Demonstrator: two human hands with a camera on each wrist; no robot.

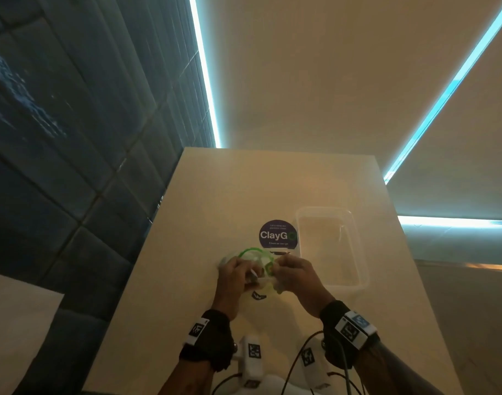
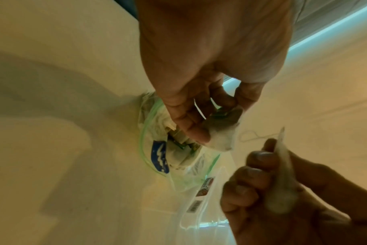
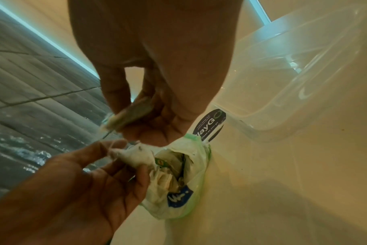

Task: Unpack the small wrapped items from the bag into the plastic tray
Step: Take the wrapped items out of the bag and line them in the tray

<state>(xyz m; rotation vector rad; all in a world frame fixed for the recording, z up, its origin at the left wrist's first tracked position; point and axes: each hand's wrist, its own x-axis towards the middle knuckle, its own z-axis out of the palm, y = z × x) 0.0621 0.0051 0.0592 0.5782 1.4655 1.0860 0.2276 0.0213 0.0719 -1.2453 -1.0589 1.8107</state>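
Note:
A clear zip bag (image 1: 254,256) with a green rim and a blue logo lies on the beige table, its mouth open, with several small white wrapped items (image 3: 168,175) inside. My left hand (image 1: 238,276) pinches one white wrapped item (image 2: 220,139) just above the bag's mouth. My right hand (image 1: 289,269) grips another wrapped item (image 3: 130,117) between thumb and fingers, close beside the left hand. The clear plastic tray (image 1: 358,280) stands to the right of the bag; I see nothing in it.
A round dark sticker (image 1: 276,235) lies on the table (image 1: 204,212) between bag and tray. A dark tiled wall (image 1: 73,138) runs along the table's left side. White devices with cables (image 1: 252,357) sit at the near edge.

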